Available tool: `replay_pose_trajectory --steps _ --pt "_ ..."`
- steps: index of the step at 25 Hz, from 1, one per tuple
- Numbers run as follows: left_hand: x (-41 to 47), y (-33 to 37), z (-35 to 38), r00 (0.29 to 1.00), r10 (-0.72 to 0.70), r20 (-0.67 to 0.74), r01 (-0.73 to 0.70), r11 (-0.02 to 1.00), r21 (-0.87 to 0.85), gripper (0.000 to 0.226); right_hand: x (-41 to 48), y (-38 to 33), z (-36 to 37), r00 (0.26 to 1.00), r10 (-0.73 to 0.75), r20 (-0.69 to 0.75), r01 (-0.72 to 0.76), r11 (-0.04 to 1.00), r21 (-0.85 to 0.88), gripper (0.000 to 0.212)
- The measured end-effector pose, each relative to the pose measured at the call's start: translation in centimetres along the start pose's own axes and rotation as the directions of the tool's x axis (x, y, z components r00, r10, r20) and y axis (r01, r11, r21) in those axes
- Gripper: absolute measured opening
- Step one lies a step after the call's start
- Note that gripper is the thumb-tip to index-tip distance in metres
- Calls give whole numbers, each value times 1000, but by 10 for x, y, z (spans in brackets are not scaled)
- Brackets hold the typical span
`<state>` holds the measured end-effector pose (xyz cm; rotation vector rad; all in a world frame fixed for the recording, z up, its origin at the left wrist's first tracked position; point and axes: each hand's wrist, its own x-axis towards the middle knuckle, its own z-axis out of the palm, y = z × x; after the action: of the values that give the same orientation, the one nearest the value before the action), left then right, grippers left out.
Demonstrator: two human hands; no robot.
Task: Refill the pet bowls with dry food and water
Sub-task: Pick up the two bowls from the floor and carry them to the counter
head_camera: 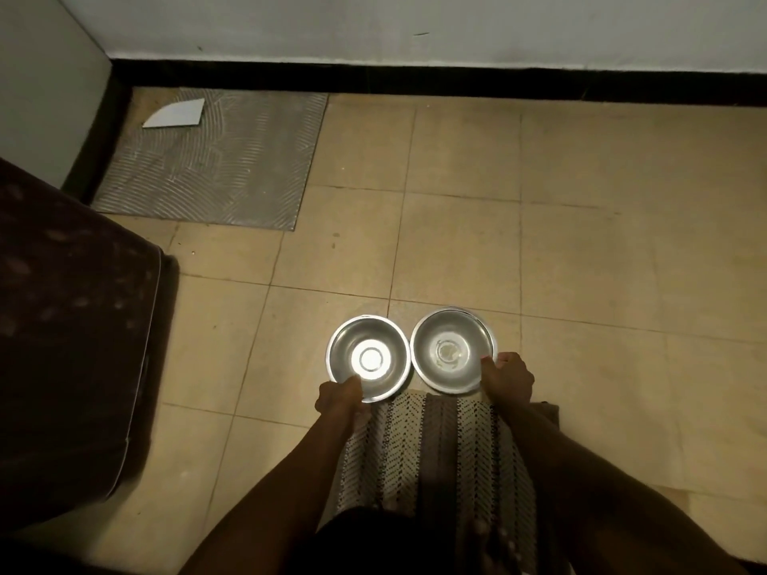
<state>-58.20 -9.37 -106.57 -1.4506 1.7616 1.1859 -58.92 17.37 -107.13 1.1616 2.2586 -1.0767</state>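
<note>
Two shiny steel pet bowls sit side by side over the tiled floor, both with nothing in them. My left hand [341, 398] grips the near rim of the left bowl [368, 358], thumb over the edge. My right hand [509, 377] grips the near right rim of the right bowl [453, 349] the same way. The bowls nearly touch each other. Whether they rest on the floor or hang just above it I cannot tell.
A woven striped mat [436, 454] lies just behind the bowls, under my arms. A dark upholstered seat [70, 325] fills the left side. A grey patterned mat [216, 159] with a white shard [174, 114] on it lies by the far wall with its black skirting [415, 80].
</note>
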Motion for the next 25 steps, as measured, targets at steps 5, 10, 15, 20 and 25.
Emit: replay_pose_trajectory --steps 5,10,15,20,25 --pt "19 11 10 984 40 171 1 973 -232 25 4 7 23 994 38 105 -41 999 30 35" --pt "15 16 20 975 106 197 -30 935 -354 24 18 7 26 988 28 153 -39 997 72 32" --pt "28 17 15 982 148 119 -107 948 -299 38 20 -1 14 996 31 88 -40 994 100 41" --pt "-49 45 -24 980 167 105 -130 946 -296 43 -44 -36 -48 996 8 84 -23 984 175 35" --pt "-195 78 -90 972 216 95 -179 937 -299 31 -142 -83 -151 995 51 82 -69 971 229 35"
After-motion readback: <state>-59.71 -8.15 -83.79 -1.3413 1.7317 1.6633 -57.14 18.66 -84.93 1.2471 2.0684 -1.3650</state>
